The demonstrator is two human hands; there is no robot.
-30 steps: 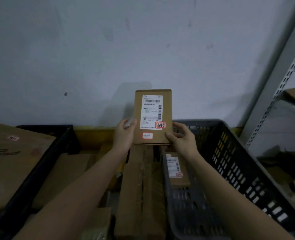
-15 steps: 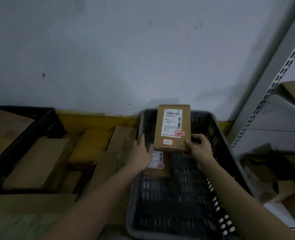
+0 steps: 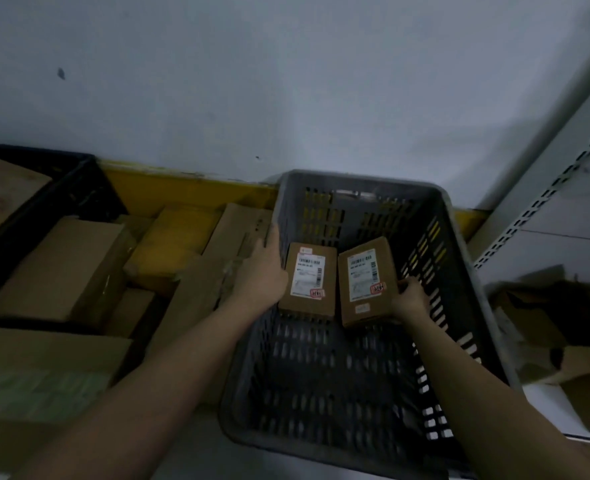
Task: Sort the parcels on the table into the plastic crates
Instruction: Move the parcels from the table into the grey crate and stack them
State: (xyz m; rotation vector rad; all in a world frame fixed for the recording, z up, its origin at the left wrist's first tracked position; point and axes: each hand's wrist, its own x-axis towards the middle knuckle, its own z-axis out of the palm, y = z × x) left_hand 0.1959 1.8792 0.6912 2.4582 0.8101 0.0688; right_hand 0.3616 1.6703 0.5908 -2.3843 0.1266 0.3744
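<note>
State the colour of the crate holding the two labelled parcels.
Dark grey crate, seen in the head view.

Yellow tabletop [image 3: 182, 188] along the wall in the upper middle of the frame, grey plastic crate [image 3: 473, 282] at centre right, black crate [image 3: 54, 188] at far left, plain cardboard boxes [image 3: 61, 268] crowded between the two crates.

A single head-worn wide-angle camera looks forward and steeply down from close range into a grey crate [image 3: 459, 244], both forearms reaching in from the lower edge, with the wall [image 3: 286, 81] filling the upper half.
</note>
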